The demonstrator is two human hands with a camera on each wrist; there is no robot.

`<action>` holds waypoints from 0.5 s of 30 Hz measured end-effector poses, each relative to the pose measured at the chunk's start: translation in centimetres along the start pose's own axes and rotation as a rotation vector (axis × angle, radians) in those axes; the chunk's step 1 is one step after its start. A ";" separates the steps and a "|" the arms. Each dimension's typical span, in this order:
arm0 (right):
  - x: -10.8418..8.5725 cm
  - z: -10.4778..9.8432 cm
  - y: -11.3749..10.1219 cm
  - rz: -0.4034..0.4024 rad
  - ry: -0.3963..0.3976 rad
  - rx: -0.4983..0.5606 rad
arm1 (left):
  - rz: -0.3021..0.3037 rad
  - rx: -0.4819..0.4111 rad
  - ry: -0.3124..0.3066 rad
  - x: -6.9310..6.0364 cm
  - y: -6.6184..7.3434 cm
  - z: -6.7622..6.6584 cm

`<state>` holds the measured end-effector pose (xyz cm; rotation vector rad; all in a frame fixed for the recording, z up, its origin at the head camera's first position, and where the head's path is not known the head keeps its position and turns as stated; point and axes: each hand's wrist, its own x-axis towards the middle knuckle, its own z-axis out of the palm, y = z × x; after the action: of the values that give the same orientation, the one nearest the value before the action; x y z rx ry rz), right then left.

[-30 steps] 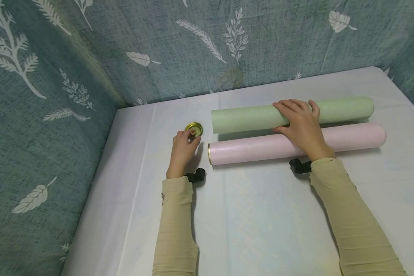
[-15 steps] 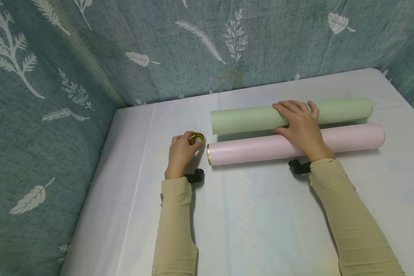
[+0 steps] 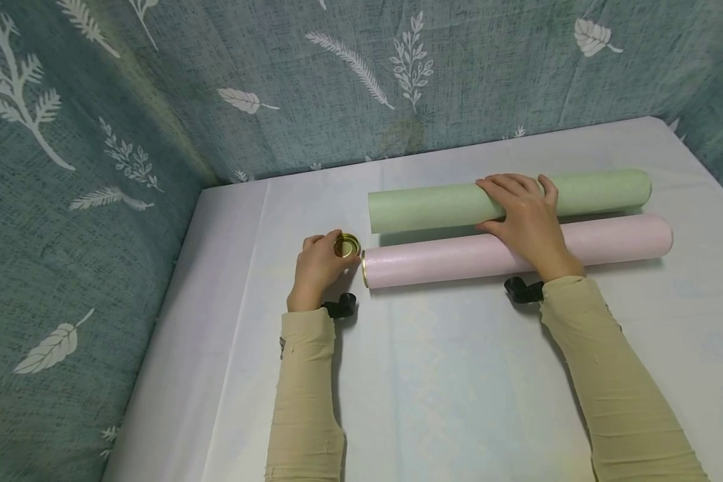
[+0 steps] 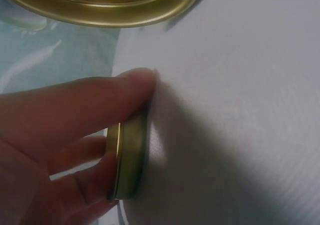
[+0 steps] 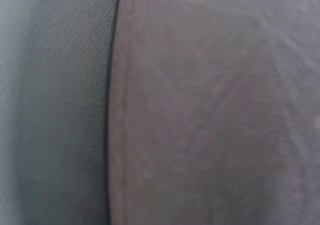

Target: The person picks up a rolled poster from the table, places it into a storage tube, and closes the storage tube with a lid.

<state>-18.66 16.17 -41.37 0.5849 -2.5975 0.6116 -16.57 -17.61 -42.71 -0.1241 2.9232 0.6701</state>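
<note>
My left hand [image 3: 318, 268] pinches a round gold metal lid [image 3: 348, 246] between thumb and fingers, just left of the pink tube [image 3: 446, 262]. In the left wrist view the lid [image 4: 131, 160] is edge-on behind the thumb, apart from a larger-looking gold rim [image 4: 115, 18] at the top. The pink tube lies on its side and has a gold rim at its left end. Behind it, roughly parallel, lies a pale green tube [image 3: 428, 207]. My right hand [image 3: 527, 221] grips the green tube, fingers over the top and thumb on the near side. Its wrist passes over the pink tube.
A white-covered table [image 3: 458, 381] holds both tubes. Its far edge meets a blue-green curtain [image 3: 337, 87] with white leaf prints, which also hangs along the left. The right wrist view is mostly filled by a blurred pink surface [image 5: 210, 110].
My left hand has picked up the gold lid and brought it nearer, slightly right, to beside the pink tube's left end. The right hand and both tubes have stayed in place.
</note>
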 end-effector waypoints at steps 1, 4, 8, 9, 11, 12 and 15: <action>0.0 0.0 0.0 0.001 -0.001 0.000 | 0.006 0.002 0.003 0.0 0.0 0.0; 0.0 -0.1 0.0 0.002 -0.003 0.005 | 0.011 0.000 0.022 -0.1 0.1 0.0; 0.0 -0.1 0.0 -0.003 0.002 0.007 | -0.009 -0.040 0.047 -0.1 0.1 0.2; 0.0 -0.1 0.0 -0.003 0.003 0.009 | -0.016 -0.055 0.051 -0.1 0.1 0.2; 0.0 -0.1 0.0 -0.003 0.003 0.010 | -0.023 -0.071 0.049 -0.1 -0.1 0.1; 0.0 -0.1 -0.1 -0.002 0.003 0.013 | -0.025 -0.076 0.045 -0.1 -0.1 0.1; 0.0 -0.1 -0.1 -0.003 0.005 0.014 | -0.019 -0.101 0.016 0.0 -0.4 0.0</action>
<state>-18.57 16.16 -41.22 0.5914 -2.5895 0.6296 -16.50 -18.00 -42.86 -0.1683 2.8995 0.8183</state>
